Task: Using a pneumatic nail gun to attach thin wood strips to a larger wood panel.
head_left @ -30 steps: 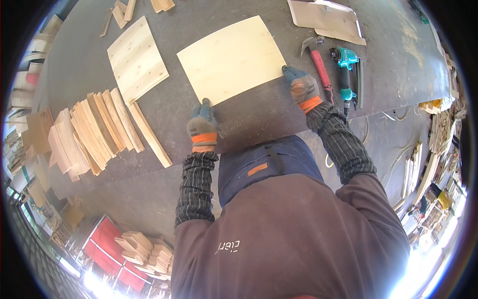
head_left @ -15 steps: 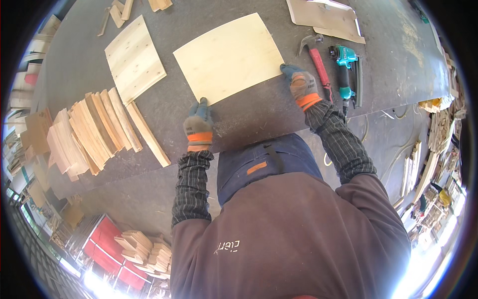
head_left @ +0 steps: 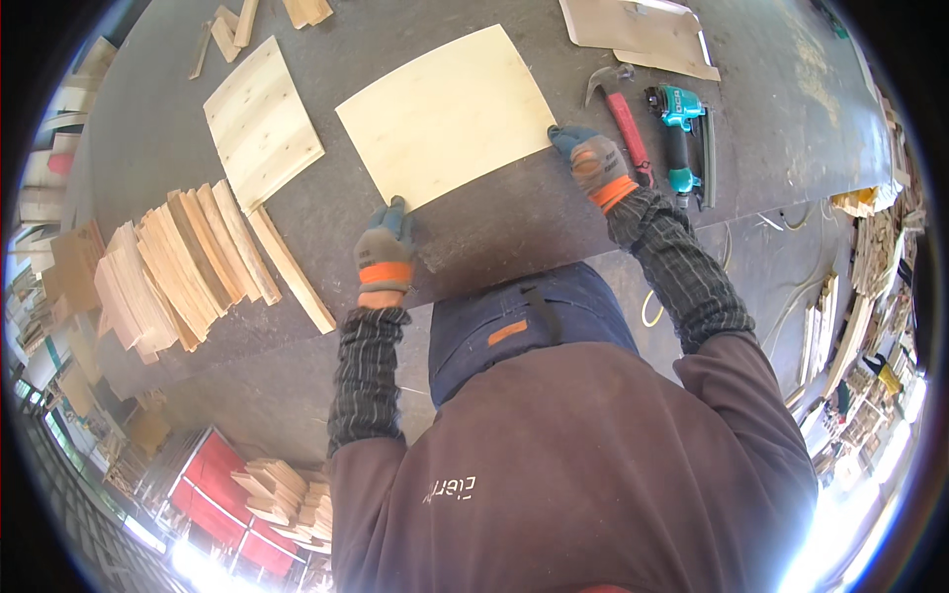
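A thin, pale plywood sheet lies on the dark workbench in front of me, its near edge slanting up to the right. My left hand, in a grey-blue glove with an orange cuff, is closed on the near left corner. At the near right corner my gloved right hand pinches the edge, its thumb side partly hidden. Just right of that hand lies a claw hammer with a red handle. Beside the hammer rests a teal and black nail gun.
A knotty wooden panel lies left of the sheet. Nearer on the left, a row of wood strips reaches toward the bench's front edge. Brown cardboard lies at the far right. A hose hangs below the bench edge.
The whole view has shifted slightly, so the bench things sit a little further left. Both hands stay at the same corners of the plywood sheet.
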{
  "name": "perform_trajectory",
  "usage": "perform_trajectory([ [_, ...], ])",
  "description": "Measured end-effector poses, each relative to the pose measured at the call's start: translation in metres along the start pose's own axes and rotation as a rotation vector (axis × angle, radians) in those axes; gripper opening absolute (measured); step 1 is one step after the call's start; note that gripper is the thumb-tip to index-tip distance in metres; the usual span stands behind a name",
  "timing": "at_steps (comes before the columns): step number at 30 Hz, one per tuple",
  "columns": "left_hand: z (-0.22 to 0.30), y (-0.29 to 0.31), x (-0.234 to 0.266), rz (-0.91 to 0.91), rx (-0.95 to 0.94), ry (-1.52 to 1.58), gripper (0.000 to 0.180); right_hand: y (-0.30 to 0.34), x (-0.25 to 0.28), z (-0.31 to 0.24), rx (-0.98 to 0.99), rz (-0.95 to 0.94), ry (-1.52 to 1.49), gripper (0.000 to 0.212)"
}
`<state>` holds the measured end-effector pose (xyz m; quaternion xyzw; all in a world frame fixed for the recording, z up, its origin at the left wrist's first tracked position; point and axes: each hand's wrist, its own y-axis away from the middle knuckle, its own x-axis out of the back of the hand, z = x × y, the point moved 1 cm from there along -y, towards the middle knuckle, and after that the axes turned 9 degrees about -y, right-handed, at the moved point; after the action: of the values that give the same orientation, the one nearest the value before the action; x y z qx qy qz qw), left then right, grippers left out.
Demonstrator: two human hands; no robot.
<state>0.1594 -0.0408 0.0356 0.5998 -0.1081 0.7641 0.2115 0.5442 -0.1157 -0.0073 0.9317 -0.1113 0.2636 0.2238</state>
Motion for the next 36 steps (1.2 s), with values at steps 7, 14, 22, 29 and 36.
perform_trajectory([
  [7, 0.09, -0.064, 0.026, 0.154, -0.339, -0.033, 0.056, 0.004, 0.011, 0.004, 0.17, 0.04, 0.053, 0.05],
  [14, 0.14, -0.102, -0.055, 0.207, -0.476, 0.012, 0.05, 0.002, 0.008, -0.01, 0.166, -0.017, 0.109, 0.044],
  [22, 0.149, -0.105, -0.068, 0.251, -0.541, 0.023, 0.047, 0.035, 0.061, 0.035, 0.483, 0.226, 0.145, 0.038],
  [29, 0.148, -0.104, -0.07, 0.209, -0.53, -0.089, 0.047, 0.047, 0.139, 0.066, -0.108, 0.546, 0.402, 0.08],
  [36, 0.152, -0.105, -0.069, 0.225, -0.531, -0.065, 0.047, 0.031, 0.161, 0.108, -0.386, 0.45, 0.313, 0.09],
])
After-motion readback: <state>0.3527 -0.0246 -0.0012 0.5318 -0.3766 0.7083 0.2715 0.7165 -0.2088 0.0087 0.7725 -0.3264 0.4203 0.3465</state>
